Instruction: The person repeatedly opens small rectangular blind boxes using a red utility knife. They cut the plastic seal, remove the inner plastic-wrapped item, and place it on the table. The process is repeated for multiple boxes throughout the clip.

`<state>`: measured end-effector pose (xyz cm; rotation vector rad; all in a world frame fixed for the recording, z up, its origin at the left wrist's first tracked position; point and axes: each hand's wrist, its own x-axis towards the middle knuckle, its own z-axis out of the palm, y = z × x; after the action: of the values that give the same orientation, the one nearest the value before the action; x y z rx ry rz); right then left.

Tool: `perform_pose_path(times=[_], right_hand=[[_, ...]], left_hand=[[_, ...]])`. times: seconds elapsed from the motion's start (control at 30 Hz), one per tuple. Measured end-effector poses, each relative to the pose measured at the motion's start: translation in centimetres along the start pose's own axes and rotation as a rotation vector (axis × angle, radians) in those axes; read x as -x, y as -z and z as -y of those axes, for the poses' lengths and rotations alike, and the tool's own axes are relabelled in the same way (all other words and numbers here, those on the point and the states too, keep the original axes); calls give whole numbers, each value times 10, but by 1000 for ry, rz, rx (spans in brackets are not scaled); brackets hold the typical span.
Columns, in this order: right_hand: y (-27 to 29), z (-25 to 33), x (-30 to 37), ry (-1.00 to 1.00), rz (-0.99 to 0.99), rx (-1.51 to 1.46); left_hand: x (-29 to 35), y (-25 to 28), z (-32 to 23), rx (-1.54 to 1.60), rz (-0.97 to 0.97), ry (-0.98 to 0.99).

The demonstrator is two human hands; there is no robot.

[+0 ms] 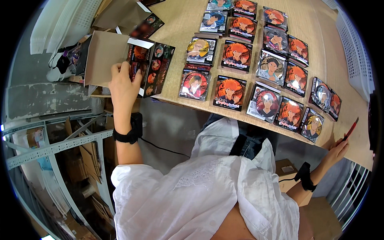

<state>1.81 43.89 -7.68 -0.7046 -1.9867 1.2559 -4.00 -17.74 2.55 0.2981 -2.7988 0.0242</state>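
On the left, my left hand (125, 80) reaches into an open carton (100, 56), with its fingers and thumb curled over a small dark printed box (137, 68). The carton's printed black flap (158, 72) lies folded out onto the table. At the table's right edge my right hand (337, 153) is closed around a slim red tool with a pointed tip (352, 130); its exact kind is unclear. Between my hands stand rows of small black boxes with orange round pictures (230, 93) and clear-wrapped round character badges (194, 85).
More clear-wrapped badges (313, 125) lie near the table's front edge. Behind the carton are another opened box (120, 18) and white baskets (64, 24). A white perforated basket (354, 52) stands at the right. Metal shelving (60, 150) is below left. A black cord (164, 151) trails from my left wristband.
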Motion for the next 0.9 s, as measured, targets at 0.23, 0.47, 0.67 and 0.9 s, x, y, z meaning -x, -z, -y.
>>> perform_pose_path(times=[0.23, 0.47, 0.67, 0.9], right_hand=[[-2, -1, 0, 5, -10, -8], [-1, -10, -1, 53, -10, 10], [-4, 3, 5, 25, -25, 25], [-10, 35, 22, 46, -12, -62]], left_hand=[[-2, -1, -10, 18, -12, -41], [-6, -11, -9, 257, -203, -14], [-5, -3, -18, 461, -477, 233], [3, 17, -34, 1544, -102, 284]])
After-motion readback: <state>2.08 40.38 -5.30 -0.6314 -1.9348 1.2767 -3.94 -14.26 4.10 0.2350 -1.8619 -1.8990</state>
